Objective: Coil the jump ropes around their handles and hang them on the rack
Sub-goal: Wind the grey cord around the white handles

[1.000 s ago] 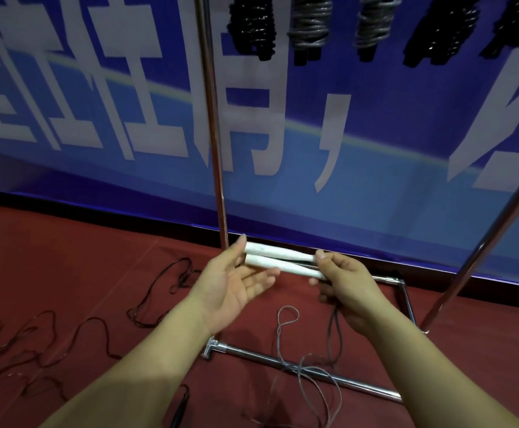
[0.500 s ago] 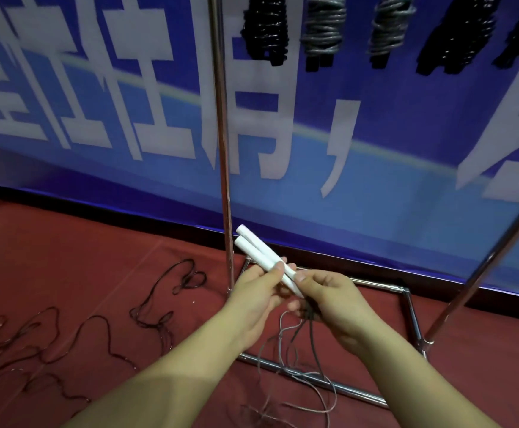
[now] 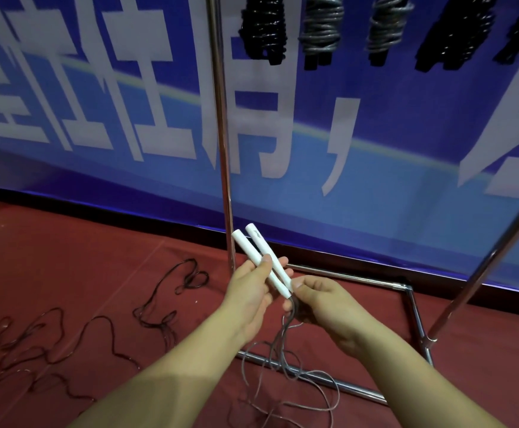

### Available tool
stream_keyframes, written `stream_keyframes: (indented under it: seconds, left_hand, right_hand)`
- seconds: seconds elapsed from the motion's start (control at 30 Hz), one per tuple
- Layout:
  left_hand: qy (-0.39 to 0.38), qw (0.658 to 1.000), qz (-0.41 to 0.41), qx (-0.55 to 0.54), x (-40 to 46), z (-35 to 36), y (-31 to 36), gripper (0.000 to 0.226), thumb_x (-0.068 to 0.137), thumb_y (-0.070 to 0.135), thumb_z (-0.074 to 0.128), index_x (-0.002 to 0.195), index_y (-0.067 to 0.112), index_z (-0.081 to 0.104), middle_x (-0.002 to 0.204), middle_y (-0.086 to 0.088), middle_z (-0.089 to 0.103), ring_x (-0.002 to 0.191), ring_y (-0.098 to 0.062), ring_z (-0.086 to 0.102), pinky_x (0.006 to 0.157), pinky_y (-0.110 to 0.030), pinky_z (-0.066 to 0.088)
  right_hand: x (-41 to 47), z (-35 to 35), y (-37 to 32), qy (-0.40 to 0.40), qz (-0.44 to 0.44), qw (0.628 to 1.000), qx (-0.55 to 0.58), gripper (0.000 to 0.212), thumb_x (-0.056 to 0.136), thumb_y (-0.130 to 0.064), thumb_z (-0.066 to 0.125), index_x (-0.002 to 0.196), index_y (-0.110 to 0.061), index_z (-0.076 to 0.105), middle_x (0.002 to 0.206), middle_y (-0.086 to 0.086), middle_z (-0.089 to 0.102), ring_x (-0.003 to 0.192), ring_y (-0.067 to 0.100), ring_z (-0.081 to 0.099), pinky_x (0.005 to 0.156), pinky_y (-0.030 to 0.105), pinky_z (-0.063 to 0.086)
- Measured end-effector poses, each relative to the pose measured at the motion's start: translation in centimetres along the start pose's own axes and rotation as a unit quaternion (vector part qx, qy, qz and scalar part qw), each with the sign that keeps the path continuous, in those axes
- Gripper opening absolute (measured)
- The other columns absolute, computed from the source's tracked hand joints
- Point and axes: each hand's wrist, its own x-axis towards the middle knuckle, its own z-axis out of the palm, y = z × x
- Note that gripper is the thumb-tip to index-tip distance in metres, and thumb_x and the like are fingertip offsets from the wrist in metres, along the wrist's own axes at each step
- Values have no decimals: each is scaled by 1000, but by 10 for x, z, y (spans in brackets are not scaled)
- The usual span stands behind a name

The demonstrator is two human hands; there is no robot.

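Jump-rope handles [image 3: 261, 261], two white sticks side by side, tilt up-left in front of the rack [image 3: 221, 134]. Left hand [image 3: 252, 291] grips them mid-length; right hand [image 3: 320, 301] pinches the grey cord [image 3: 283, 359] at their lower ends, its loops trailing to the red floor [image 3: 82, 267].

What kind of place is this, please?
Probably a sports hall or gym storage corner: coiled ropes hang on a metal rack, a loose rope lies on the red floor, and a large blue banner covers the wall.
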Motion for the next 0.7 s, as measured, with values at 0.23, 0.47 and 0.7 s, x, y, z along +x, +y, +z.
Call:
stream_keyframes:
  seconds: [0.23,0.47,0.7]
  left_hand:
    - [-4,999,20,-38,2,0,6,23,105,11,50,124,1,57,110,-14,69,91,-26,74,75,-41,60]
    - [67,993,71,-70,15,-17,29,17,105,11,50,118,5,58,105,-13,65,83,-24,70,63,-32,63]
    - [117,985,124,35,29,-40,35,9,105,10,50,111,7,57,103,-11,67,82,-22,71,62,-30,62]
  right_hand:
    - [2,2,0,-13,-9,1000,-9,27,106,-28,43,93,-10,58,63,1,55,54,11,47,58,26,39]
    - [1,-19,5,-66,64,993,-76,54,104,-52,35,89,-9,65,59,0,47,45,12,33,38,20,27]
    - [10,-62,9,26,37,952,-302,57,99,-59,38,70,-17,62,58,-3,57,55,12,50,68,29,45]
